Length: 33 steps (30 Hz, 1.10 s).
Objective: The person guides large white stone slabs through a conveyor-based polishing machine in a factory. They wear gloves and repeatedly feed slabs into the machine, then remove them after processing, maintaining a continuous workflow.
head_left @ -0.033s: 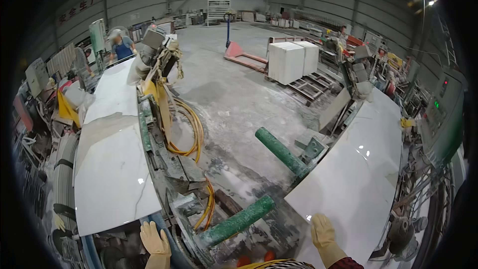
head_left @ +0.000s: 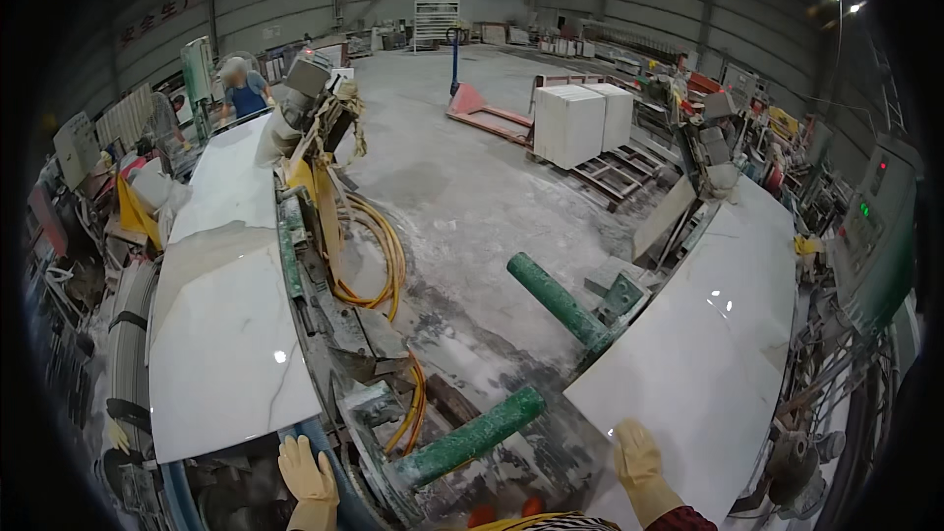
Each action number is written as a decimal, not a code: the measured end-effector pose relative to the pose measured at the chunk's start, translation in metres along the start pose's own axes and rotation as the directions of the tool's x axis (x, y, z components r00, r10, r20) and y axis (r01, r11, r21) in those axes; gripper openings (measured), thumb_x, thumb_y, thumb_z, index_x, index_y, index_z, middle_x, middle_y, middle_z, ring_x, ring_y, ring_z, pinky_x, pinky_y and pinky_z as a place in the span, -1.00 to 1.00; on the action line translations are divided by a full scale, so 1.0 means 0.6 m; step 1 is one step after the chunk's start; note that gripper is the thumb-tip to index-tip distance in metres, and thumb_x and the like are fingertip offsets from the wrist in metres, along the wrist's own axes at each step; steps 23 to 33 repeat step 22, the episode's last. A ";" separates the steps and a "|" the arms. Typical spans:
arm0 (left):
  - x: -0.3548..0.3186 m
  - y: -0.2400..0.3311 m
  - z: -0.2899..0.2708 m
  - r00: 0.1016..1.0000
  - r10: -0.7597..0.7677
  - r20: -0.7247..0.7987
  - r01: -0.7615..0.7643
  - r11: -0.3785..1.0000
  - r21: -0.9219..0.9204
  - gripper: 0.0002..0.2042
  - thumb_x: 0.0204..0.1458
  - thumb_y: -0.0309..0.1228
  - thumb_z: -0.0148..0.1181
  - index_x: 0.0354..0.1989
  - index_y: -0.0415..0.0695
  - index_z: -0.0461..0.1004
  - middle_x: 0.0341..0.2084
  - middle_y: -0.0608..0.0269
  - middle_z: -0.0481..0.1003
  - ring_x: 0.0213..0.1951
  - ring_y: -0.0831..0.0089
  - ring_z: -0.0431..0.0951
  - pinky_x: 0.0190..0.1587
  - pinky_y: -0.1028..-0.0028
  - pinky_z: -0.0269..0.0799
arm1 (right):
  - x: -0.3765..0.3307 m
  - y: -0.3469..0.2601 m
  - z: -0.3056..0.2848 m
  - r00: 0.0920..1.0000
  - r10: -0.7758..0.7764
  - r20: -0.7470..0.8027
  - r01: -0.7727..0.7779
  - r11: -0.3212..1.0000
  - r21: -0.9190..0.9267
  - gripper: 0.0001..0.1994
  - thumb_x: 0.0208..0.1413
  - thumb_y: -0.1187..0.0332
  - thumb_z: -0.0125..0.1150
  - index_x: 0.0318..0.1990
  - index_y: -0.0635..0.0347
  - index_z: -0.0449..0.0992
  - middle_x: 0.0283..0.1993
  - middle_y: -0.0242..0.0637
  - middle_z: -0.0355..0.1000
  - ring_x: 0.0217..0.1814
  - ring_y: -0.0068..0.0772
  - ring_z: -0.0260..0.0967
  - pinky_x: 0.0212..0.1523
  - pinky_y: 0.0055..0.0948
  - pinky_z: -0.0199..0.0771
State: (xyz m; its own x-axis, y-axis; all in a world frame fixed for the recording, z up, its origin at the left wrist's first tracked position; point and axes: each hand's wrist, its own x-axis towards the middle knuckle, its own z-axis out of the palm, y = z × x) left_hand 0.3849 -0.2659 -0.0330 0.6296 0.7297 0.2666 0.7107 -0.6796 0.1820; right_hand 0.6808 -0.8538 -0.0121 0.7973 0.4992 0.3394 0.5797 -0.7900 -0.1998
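Note:
Both my hands wear cream rubber gloves. My left hand [head_left: 308,472] is open, fingers extended, next to the near edge of a glossy white slab [head_left: 236,354] with grey-brown veining. It lies over a blue frame rail [head_left: 320,438]; whether it presses on the rail I cannot tell. On the right, a second white polished slab [head_left: 688,364] slopes away from me on its machine bed. My right hand [head_left: 637,457] lies flat and open on this slab's near left corner. Neither hand has anything in its grasp.
Green rollers [head_left: 482,433] jut between the two beds. Yellow hoses [head_left: 393,256] coil by the left machine. A red pallet jack [head_left: 482,113] stands beside stacked white blocks [head_left: 570,128]. A person in a blue apron [head_left: 246,93] is at the far left; a control box [head_left: 875,236] hangs right.

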 end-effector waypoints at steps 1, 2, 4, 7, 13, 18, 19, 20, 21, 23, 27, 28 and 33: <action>-0.003 -0.002 0.000 1.000 -0.006 -0.005 0.006 1.000 0.004 -0.45 0.41 -0.25 0.24 0.49 -0.22 0.37 0.50 -0.39 0.33 0.52 -0.44 0.27 0.56 -0.20 0.16 | 0.017 0.005 0.019 0.998 -0.035 -0.061 0.037 0.999 0.029 -0.53 0.26 0.30 0.27 0.30 0.27 0.55 0.39 0.13 0.50 0.42 0.34 0.42 0.46 0.16 0.43; -0.004 -0.002 0.000 1.000 -0.007 -0.008 0.007 1.000 0.005 -0.45 0.41 -0.25 0.24 0.49 -0.22 0.37 0.50 -0.39 0.33 0.52 -0.44 0.27 0.56 -0.20 0.16 | 0.034 0.009 0.033 0.990 -0.062 -0.123 0.069 0.996 0.052 -0.54 0.26 0.30 0.26 0.28 0.26 0.56 0.37 0.12 0.52 0.39 0.33 0.44 0.44 0.16 0.44; -0.005 0.002 -0.009 1.000 -0.015 0.004 0.015 1.000 0.001 -0.45 0.41 -0.26 0.25 0.49 -0.22 0.37 0.50 -0.39 0.32 0.52 -0.44 0.27 0.57 -0.20 0.17 | 0.059 0.009 0.046 0.984 -0.068 -0.166 0.082 0.994 0.074 -0.55 0.27 0.29 0.25 0.27 0.26 0.57 0.34 0.12 0.53 0.36 0.33 0.46 0.42 0.16 0.45; -0.006 0.017 -0.027 1.000 -0.021 0.019 0.021 1.000 -0.005 -0.46 0.40 -0.26 0.25 0.47 -0.22 0.37 0.49 -0.36 0.32 0.51 -0.42 0.28 0.56 -0.19 0.16 | 0.088 -0.001 0.058 0.989 -0.028 -0.145 0.038 0.997 0.067 -0.55 0.29 0.29 0.23 0.28 0.25 0.58 0.32 0.11 0.55 0.35 0.32 0.48 0.43 0.17 0.46; -0.009 0.019 -0.024 1.000 0.013 -0.015 -0.012 1.000 0.027 -0.48 0.40 -0.25 0.25 0.44 -0.20 0.35 0.45 -0.29 0.34 0.49 -0.37 0.29 0.54 -0.17 0.17 | 0.067 0.017 0.071 0.985 -0.039 -0.171 0.048 0.998 0.044 -0.54 0.30 0.29 0.22 0.30 0.25 0.59 0.33 0.13 0.56 0.40 0.33 0.48 0.48 0.17 0.44; -0.013 0.013 -0.015 1.000 -0.010 0.011 0.010 1.000 0.029 -0.47 0.40 -0.24 0.24 0.47 -0.18 0.35 0.49 -0.29 0.32 0.53 -0.36 0.26 0.57 -0.16 0.15 | -0.009 0.057 0.045 0.990 -0.048 -0.135 0.049 0.999 0.006 -0.54 0.32 0.28 0.21 0.30 0.28 0.59 0.36 0.16 0.56 0.44 0.34 0.47 0.53 0.20 0.40; -0.013 0.014 -0.015 1.000 -0.017 0.024 0.016 0.999 0.030 -0.46 0.40 -0.24 0.24 0.48 -0.18 0.34 0.50 -0.29 0.31 0.54 -0.36 0.26 0.58 -0.16 0.14 | -0.027 0.066 0.036 0.995 -0.018 -0.103 0.017 1.000 -0.007 -0.54 0.32 0.28 0.22 0.31 0.29 0.59 0.36 0.17 0.55 0.44 0.34 0.47 0.54 0.20 0.39; -0.014 0.013 -0.016 0.999 -0.025 0.036 0.023 0.999 0.034 -0.45 0.40 -0.23 0.24 0.49 -0.18 0.34 0.51 -0.29 0.30 0.54 -0.36 0.25 0.58 -0.16 0.14 | -0.043 0.074 0.028 0.997 0.011 -0.071 -0.013 1.000 -0.018 -0.53 0.32 0.28 0.22 0.32 0.29 0.58 0.37 0.18 0.55 0.45 0.33 0.47 0.55 0.21 0.38; -0.015 0.013 -0.018 0.998 -0.033 0.047 0.031 0.999 0.038 -0.44 0.40 -0.23 0.24 0.50 -0.18 0.33 0.52 -0.29 0.30 0.55 -0.37 0.24 0.58 -0.16 0.14 | -0.058 0.082 0.020 0.998 0.041 -0.040 -0.042 0.999 -0.031 -0.52 0.33 0.27 0.23 0.33 0.29 0.58 0.38 0.19 0.54 0.45 0.33 0.48 0.56 0.21 0.37; -0.011 0.016 -0.018 0.999 -0.023 0.048 0.021 0.999 0.039 -0.44 0.40 -0.23 0.24 0.50 -0.18 0.33 0.52 -0.29 0.30 0.55 -0.37 0.24 0.58 -0.16 0.14 | -0.065 0.082 0.020 0.998 0.050 -0.041 -0.052 0.998 -0.031 -0.52 0.33 0.27 0.23 0.33 0.29 0.58 0.38 0.19 0.54 0.45 0.33 0.48 0.56 0.21 0.37; -0.011 0.016 -0.018 0.999 -0.023 0.048 0.021 0.999 0.039 -0.44 0.40 -0.23 0.24 0.50 -0.18 0.33 0.52 -0.29 0.30 0.55 -0.37 0.24 0.58 -0.16 0.14 | -0.065 0.082 0.020 0.998 0.050 -0.041 -0.052 0.998 -0.031 -0.52 0.33 0.27 0.23 0.33 0.29 0.58 0.38 0.19 0.54 0.45 0.33 0.48 0.56 0.21 0.37; -0.011 0.016 -0.018 0.999 -0.023 0.048 0.021 0.999 0.039 -0.44 0.40 -0.23 0.24 0.50 -0.18 0.33 0.52 -0.29 0.30 0.55 -0.37 0.24 0.58 -0.16 0.14 | -0.065 0.082 0.020 0.998 0.050 -0.041 -0.052 0.998 -0.031 -0.52 0.33 0.27 0.23 0.33 0.29 0.58 0.38 0.19 0.54 0.45 0.33 0.48 0.56 0.21 0.37; -0.011 0.016 -0.018 0.999 -0.023 0.048 0.021 0.999 0.039 -0.44 0.40 -0.23 0.24 0.50 -0.18 0.33 0.52 -0.29 0.30 0.55 -0.37 0.24 0.58 -0.16 0.14 | -0.065 0.082 0.020 0.998 0.050 -0.041 -0.052 0.998 -0.031 -0.52 0.33 0.27 0.23 0.33 0.29 0.58 0.38 0.19 0.54 0.45 0.33 0.48 0.56 0.21 0.37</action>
